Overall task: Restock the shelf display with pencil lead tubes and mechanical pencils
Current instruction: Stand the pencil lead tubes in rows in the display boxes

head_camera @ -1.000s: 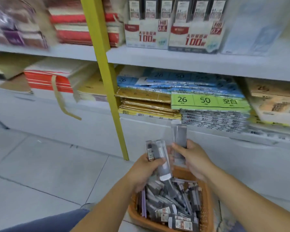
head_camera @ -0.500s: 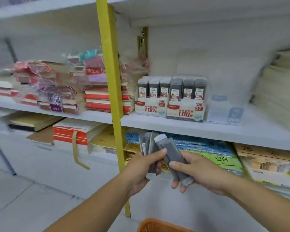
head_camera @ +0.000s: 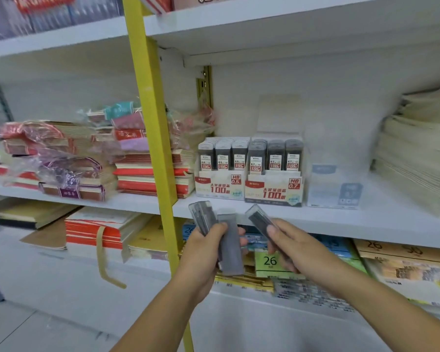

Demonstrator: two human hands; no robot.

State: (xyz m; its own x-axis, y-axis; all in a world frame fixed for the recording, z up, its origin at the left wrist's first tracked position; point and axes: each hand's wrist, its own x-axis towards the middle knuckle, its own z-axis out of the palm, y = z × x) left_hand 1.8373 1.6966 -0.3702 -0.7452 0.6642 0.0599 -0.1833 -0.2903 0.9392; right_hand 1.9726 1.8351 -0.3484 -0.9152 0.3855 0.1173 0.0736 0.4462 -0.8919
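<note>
My left hand point(head_camera: 201, 252) grips a fan of several grey pencil lead tubes point(head_camera: 217, 232), held upright in front of the middle shelf edge. My right hand point(head_camera: 288, 246) pinches a single lead tube point(head_camera: 258, 219), tilted up and to the left, apart from the left bundle. On the white shelf point(head_camera: 341, 219) above stand two display boxes full of lead tubes: the HB 0.5 box point(head_camera: 220, 185) on the left and the HB 0.7 box point(head_camera: 274, 189) beside it. No mechanical pencils show.
A yellow upright post point(head_camera: 154, 148) runs down just left of my hands. Stacks of red and wrapped notebooks point(head_camera: 87, 161) fill the left bay. A pale blue-white box point(head_camera: 334, 189) stands right of the displays, with paper stacks point(head_camera: 417, 153) at far right. Numbered packs point(head_camera: 269, 261) lie on the shelf below.
The view has risen from the orange basket on the floor to the middle shelf. Both hands lifted the tubes up, and my right hand drew one tube away from the left bundle.
</note>
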